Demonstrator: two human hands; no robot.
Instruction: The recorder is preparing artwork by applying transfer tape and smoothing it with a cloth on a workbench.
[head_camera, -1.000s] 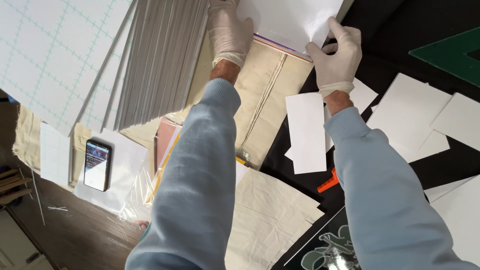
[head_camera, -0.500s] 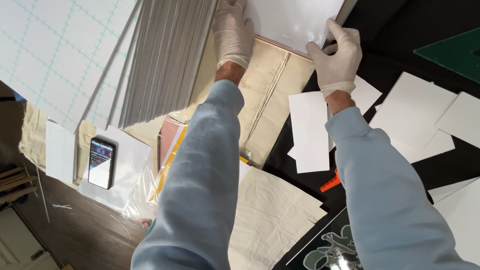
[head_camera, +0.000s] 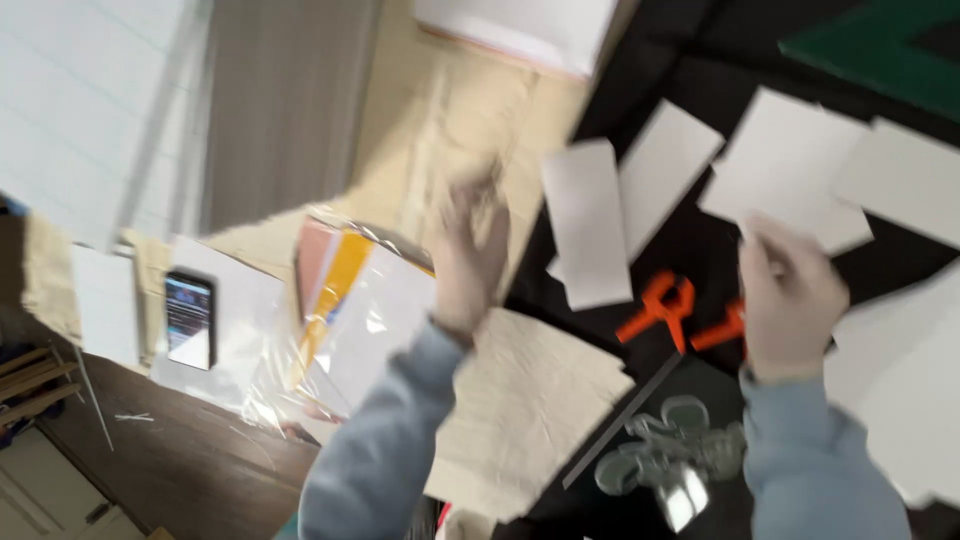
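- Left hand (head_camera: 470, 255), gloved and blurred, raised with fingers loosely spread, empty, above the creased beige cloth (head_camera: 525, 400).
- Right hand (head_camera: 790, 300), gloved, over the orange plastic clamp (head_camera: 660, 305) on the black desk (head_camera: 690, 250); grip impossible to tell.
- Clear plastic package (head_camera: 350, 320) with orange and white sheets, just left of the left hand.
- Narrow white paper strip (head_camera: 585, 225) between the hands.

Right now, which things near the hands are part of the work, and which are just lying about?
In hand or nearest:
left hand, gloved, blurred, apparently empty
right hand, gloved, beside the orange clamps
white card strip
white card pieces

Lying about:
phone
plastic sleeve of papers
beige cloth
green cutting mat
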